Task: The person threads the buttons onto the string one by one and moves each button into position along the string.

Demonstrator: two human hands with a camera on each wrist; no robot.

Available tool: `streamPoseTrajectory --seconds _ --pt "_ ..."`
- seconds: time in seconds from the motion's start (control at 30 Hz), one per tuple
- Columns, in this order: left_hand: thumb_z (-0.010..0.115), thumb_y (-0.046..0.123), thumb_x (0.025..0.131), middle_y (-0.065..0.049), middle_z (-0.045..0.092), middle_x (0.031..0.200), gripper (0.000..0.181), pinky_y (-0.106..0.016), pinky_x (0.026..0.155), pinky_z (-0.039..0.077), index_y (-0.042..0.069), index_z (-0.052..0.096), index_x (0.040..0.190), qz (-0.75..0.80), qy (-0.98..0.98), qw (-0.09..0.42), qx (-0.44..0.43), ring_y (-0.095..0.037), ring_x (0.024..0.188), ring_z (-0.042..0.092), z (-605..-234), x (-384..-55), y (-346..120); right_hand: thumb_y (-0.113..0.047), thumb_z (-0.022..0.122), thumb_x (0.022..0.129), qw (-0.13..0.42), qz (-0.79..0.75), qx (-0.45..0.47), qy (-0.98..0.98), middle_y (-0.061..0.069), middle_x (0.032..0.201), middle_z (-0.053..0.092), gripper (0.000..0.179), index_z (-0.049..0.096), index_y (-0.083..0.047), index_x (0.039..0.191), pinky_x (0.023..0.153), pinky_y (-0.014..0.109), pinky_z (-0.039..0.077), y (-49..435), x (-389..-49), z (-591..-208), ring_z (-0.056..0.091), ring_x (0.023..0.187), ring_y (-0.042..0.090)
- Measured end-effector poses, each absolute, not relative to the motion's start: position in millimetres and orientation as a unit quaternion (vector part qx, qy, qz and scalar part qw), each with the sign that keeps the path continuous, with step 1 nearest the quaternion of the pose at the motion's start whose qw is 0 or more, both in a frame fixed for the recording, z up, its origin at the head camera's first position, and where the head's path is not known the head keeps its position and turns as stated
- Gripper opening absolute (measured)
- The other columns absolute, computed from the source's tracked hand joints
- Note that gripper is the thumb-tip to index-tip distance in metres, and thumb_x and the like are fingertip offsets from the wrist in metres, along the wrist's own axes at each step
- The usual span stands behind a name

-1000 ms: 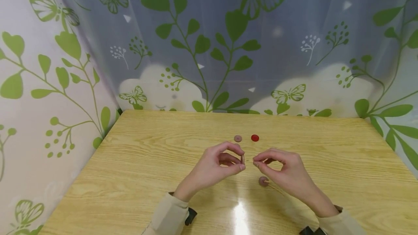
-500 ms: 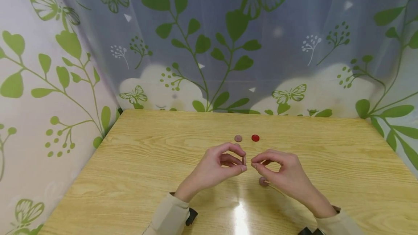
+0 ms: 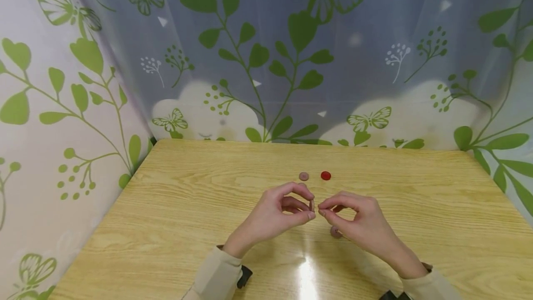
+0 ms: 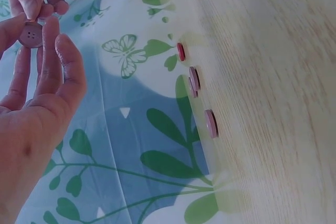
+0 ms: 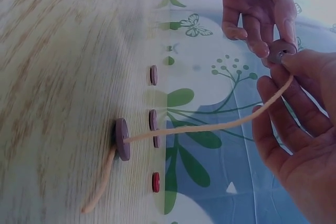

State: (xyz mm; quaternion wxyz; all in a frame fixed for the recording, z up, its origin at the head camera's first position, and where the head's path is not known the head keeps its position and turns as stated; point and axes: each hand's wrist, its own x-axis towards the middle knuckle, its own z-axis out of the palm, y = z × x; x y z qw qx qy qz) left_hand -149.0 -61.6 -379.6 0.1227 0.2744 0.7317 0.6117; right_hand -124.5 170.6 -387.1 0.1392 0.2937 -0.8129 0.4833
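My left hand (image 3: 275, 214) pinches a brownish-pink four-hole button (image 4: 31, 35) by its edges between thumb and fingers, standing on its rim above the table. Close to its right, my right hand (image 3: 364, 221) pinches the end of a thin tan cord (image 5: 210, 127) between thumb and forefinger. In the right wrist view that cord end is at the face of the held button; whether it enters a hole cannot be told. The cord runs down through a second brownish-pink button (image 5: 122, 139) on the table, and a short tail sticks out beyond it.
A red button (image 3: 325, 176) and a pink button (image 3: 304, 176) lie farther back on the wooden table (image 3: 200, 184). More pink buttons, such as one button (image 4: 211, 123) in the left wrist view, lie near them. A patterned curtain (image 3: 270, 96) hangs behind the table.
My right hand has moved slightly left, bringing the cord end up to the held button. The left hand has shifted slightly right and still pinches the button.
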Motion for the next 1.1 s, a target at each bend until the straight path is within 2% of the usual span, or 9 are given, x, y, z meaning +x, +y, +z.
streamPoseTrajectory --seconds 0.1,0.27,0.4,0.53,0.77,1.1 --pt "0.077 0.009 0.091 -0.014 0.068 0.121 0.028 -0.027 0.087 0.060 0.009 0.066 0.117 0.613 0.731 0.122 0.274 -0.009 0.099 0.074 -380.3 -148.7 -61.1 -0.001 0.075 0.090 0.128 0.484 0.294 -0.814 -0.002 0.092 0.077 0.021 0.077 -0.020 0.100 0.060 0.023 0.058 170.8 -124.3 -387.5 0.069 0.073 0.006" --pt "0.077 0.009 0.091 -0.010 0.070 0.117 0.028 -0.027 0.087 0.060 0.008 0.066 0.117 0.614 0.730 0.124 0.272 -0.009 0.099 0.074 -381.6 -148.4 -60.1 0.000 0.076 0.090 0.132 0.469 0.299 -0.820 -0.003 0.093 0.077 0.021 0.077 -0.019 0.099 0.065 0.021 0.057 169.9 -125.3 -389.2 0.069 0.077 0.003" --pt "0.077 0.010 0.092 -0.011 0.070 0.117 0.029 -0.027 0.087 0.060 0.007 0.066 0.118 0.614 0.730 0.129 0.270 -0.009 0.099 0.074 -381.0 -147.7 -60.2 0.001 0.074 0.091 0.125 0.484 0.290 -0.816 0.002 0.093 0.077 0.019 0.077 -0.016 0.099 0.057 0.023 0.057 169.3 -125.0 -390.1 0.069 0.072 0.005" --pt "0.077 0.011 0.092 -0.011 0.070 0.117 0.028 -0.027 0.087 0.060 0.010 0.067 0.118 0.612 0.732 0.133 0.269 -0.008 0.099 0.074 -380.0 -147.5 -60.2 -0.001 0.073 0.093 0.114 0.497 0.274 -0.816 0.004 0.092 0.077 0.016 0.077 -0.015 0.100 0.053 0.026 0.057 169.1 -124.0 -389.2 0.068 0.066 0.005" --pt "0.077 0.011 0.092 -0.010 0.070 0.117 0.027 -0.028 0.087 0.060 0.011 0.067 0.117 0.611 0.733 0.133 0.268 -0.009 0.099 0.074 -381.1 -147.8 -59.7 -0.003 0.072 0.094 0.089 0.512 0.274 -0.810 0.005 0.094 0.077 0.015 0.077 -0.016 0.101 0.052 0.028 0.057 170.2 -123.4 -388.1 0.068 0.064 0.006" --pt "0.076 0.010 0.092 -0.007 0.070 0.115 0.025 -0.030 0.088 0.061 0.014 0.067 0.116 0.611 0.730 0.135 0.273 -0.008 0.099 0.074 -381.8 -148.1 -59.0 -0.005 0.072 0.095 0.098 0.504 0.253 -0.820 0.004 0.093 0.078 0.014 0.076 -0.016 0.099 0.053 0.027 0.058 168.7 -124.8 -388.7 0.069 0.065 0.004"
